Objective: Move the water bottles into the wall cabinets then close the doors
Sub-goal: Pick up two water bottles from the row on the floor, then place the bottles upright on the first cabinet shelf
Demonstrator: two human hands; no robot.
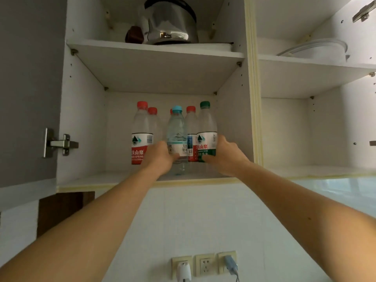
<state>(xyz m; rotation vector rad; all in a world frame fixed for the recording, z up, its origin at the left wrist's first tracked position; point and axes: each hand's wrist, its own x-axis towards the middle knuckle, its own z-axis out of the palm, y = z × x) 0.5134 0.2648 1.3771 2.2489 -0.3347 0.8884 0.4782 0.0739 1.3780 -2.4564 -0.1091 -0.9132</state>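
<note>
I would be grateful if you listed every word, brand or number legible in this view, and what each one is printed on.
"夫山泉": red label of the left red-capped bottle, first character cut off.
"SPRING" and "550m": same label, below, partly cut off.
"山泉": label of the green-capped bottle gripped by the right hand.
"天" and "好水": label of the blue-capped bottle held by the left hand; partly hidden.
Remaining small print: too blurred.
</note>
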